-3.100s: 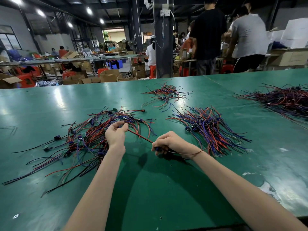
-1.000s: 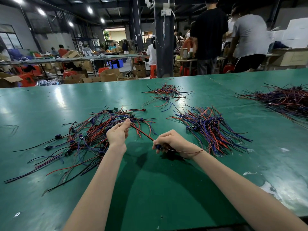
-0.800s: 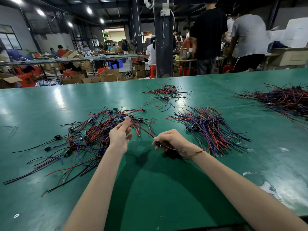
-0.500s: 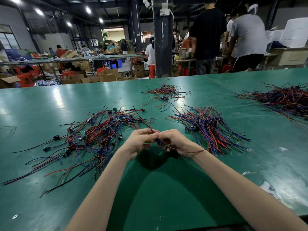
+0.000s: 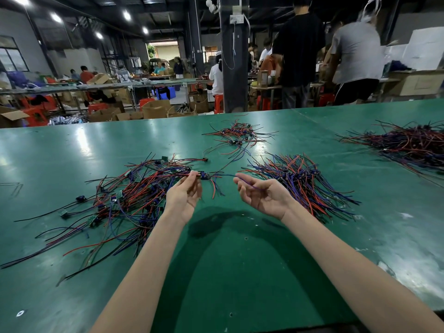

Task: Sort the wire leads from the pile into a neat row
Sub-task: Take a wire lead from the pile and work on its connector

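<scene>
Workshop hall under ceiling lamps: beyond the far edge of the green table (image 5: 216, 272) stand a dark pillar (image 5: 234, 56), two people (image 5: 298, 51) with their backs turned, open cardboard boxes (image 5: 156, 108) and red stools (image 5: 95, 108). Toward the left edge lies the tangled pile (image 5: 134, 195) of red, blue and black wires with small black and green parts among them, strands trailing out toward the near left corner. Right of the table's middle lies a combed bundle (image 5: 300, 181), its leads side by side with their connectors lined up along its far side. A small heap (image 5: 237, 135) sits nearer the far edge, and a large heap (image 5: 408, 145) reaches the right edge. Both bare hands are raised palm up above the table between the tangled pile and the combed bundle, a little apart. The left grip (image 5: 185, 193) pinches the red strands of one wire lead (image 5: 203, 175) between thumb and fingertips, just beside its small dark connector; short loose ends droop below the connector. From there a blue strand of the same lead runs across to the right grip (image 5: 264, 195), passing over its loosely curled fingers; whether that grip pinches the strand or merely carries it, I cannot tell.
</scene>
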A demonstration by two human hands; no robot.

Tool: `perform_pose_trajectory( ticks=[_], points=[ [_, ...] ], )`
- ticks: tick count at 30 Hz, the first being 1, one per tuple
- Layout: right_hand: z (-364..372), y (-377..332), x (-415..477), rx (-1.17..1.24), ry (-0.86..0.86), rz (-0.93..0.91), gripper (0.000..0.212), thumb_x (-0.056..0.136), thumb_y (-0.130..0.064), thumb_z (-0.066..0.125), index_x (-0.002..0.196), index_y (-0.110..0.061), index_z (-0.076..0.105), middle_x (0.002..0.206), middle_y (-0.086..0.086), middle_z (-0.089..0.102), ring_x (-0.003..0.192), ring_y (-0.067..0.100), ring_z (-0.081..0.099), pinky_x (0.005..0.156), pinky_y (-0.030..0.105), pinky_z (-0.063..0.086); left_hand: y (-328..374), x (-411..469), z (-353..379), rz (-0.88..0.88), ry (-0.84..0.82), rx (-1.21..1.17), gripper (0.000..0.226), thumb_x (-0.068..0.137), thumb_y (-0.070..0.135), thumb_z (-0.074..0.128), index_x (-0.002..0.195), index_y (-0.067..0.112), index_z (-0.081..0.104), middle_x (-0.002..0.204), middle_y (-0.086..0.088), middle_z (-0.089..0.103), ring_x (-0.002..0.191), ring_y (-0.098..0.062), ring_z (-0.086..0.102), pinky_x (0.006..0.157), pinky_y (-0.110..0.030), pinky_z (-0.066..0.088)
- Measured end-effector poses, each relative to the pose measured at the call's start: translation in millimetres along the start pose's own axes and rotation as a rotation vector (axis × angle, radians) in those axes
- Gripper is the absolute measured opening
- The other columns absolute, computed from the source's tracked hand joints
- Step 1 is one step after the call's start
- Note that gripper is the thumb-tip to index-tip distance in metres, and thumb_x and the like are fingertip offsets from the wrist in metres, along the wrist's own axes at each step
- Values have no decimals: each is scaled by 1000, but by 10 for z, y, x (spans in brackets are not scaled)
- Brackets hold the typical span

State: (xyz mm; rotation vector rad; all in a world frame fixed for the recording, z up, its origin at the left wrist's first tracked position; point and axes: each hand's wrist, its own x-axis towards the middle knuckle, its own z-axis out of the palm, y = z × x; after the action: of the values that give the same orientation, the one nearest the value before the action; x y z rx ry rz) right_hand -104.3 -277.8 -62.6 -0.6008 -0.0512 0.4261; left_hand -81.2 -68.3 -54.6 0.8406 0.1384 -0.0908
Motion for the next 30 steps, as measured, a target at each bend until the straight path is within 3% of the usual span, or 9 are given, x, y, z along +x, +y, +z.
perform_pose_trajectory(
  ticks=[3, 6, 9, 12, 14, 16, 19, 23, 30],
  points=[
    [14, 29, -18, 70, -71, -26, 54, 54, 19, 70, 108, 10, 67, 101, 22, 69, 79, 28, 70, 74, 30, 59, 0, -36, 30, -32, -21, -135, 13, 91, 8, 57, 82, 2, 63, 61, -4, 66, 51, -8, 62, 48, -14, 51],
    [68, 95, -2, 106, -99, -31, 63, 55, 16, 79, 115, 10, 63, 105, 22, 68, 87, 29, 70, 77, 33, 59, -4, -69, 69, -69, -47, -215, 18, 95, 11, 53, 80, 6, 61, 61, -2, 65, 51, -8, 63, 43, -13, 48],
    [94, 109, -2, 196, -82, -73, 41, 75, 3, 64, 114, 13, 62, 107, 24, 68, 94, 32, 69, 79, 38, 58, -3, -86, 85, -109, -67, -234, 20, 96, 17, 50, 81, 11, 61, 63, 1, 65, 51, -7, 64, 35, -10, 40],
    [82, 83, -10, 318, -68, -129, 43, 74, 6, 38, 108, 17, 63, 109, 26, 67, 97, 36, 68, 80, 42, 58, -13, -90, 94, -87, -88, -255, 18, 96, 18, 49, 83, 11, 60, 62, 1, 67, 53, -7, 65, 45, -10, 47],
    [88, 82, 8, 271, -34, -162, 53, 59, 19, 40, 105, 16, 65, 108, 26, 67, 94, 36, 69, 78, 40, 59, -31, -95, 106, -59, -114, -286, 18, 95, 13, 49, 83, 6, 60, 66, -3, 67, 56, -11, 66, 53, -15, 53],
    [105, 108, 40, 176, 0, -152, 52, 57, 24, 42, 102, 16, 66, 104, 26, 67, 89, 34, 70, 77, 38, 59, -52, -101, 114, -30, -166, -241, 19, 95, 9, 49, 83, 1, 61, 71, -8, 68, 60, -14, 67, 60, -20, 57],
    [134, 164, 85, 53, 54, -107, 30, 75, 14, 46, 98, 14, 65, 93, 24, 68, 79, 30, 71, 73, 32, 60, -90, -134, 130, -23, -266, -97, 14, 92, 5, 50, 87, -2, 61, 78, -13, 71, 67, -18, 69, 67, -24, 59],
    [142, 190, 116, 18, 139, -97, 13, 75, 0, 58, 80, 7, 67, 76, 18, 67, 62, 22, 68, 59, 27, 59, -142, -179, 150, -21, -366, 26, 12, 81, 2, 55, 91, -3, 60, 83, -14, 72, 72, -19, 71, 70, -26, 59],
    [124, 181, 102, -256, 215, -119, 9, 73, -18, 65, 73, -10, 61, 61, 2, 60, 50, 10, 54, 49, 19, 50, -153, -196, 128, -7, -454, 175, 29, 73, -18, 51, 76, -2, 75, 86, -14, 73, 81, -21, 72, 74, -24, 57]
  ],
)
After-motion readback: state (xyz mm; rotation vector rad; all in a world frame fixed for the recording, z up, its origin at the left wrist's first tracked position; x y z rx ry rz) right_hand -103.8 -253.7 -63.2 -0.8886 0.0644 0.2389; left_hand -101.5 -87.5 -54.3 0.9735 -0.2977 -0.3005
